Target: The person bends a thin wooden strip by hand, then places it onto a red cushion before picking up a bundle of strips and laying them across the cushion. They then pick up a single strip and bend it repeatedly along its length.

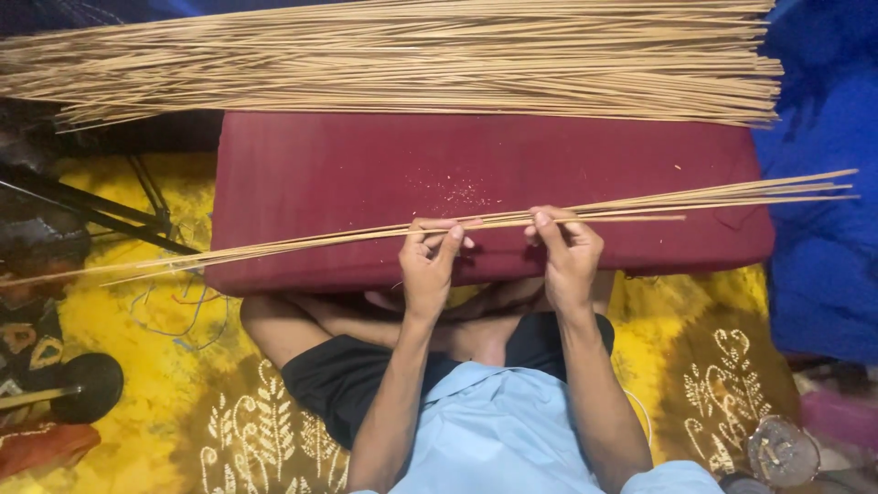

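At the far left, a dark round object (87,384) lies on the yellow patterned floor cloth (137,320), beside some loose coloured wires (183,306). The thin ends of a small bundle of sticks (274,245) reach out over this side, fanning slightly apart.

Moving in, the maroon cushion (366,165) serves as the work surface, with pale dust or shavings scattered near its middle. Along its far edge rests a large pile of similar sticks (412,55), lying roughly parallel.

The left hand (428,261) is closed on the small bundle, thumb on top and fingers curled beneath, pinching the sticks just above the cushion's near edge. Just beside it, the right hand (569,256) grasps the same bundle in the same manner (the two hands are near but not touching). Both grips are clenched on the sticks, not loose.

By the look of it, the step in hand is gathering or evening up a handful of sticks; the next move would seem to call for keeping the pinch firm while sliding or aligning them, since the ends splay at both sides.

To the right, the bundle's other ends (777,190) project past the cushion toward a blue cloth (823,229). A round metallic object (782,450) sits at the lower right.
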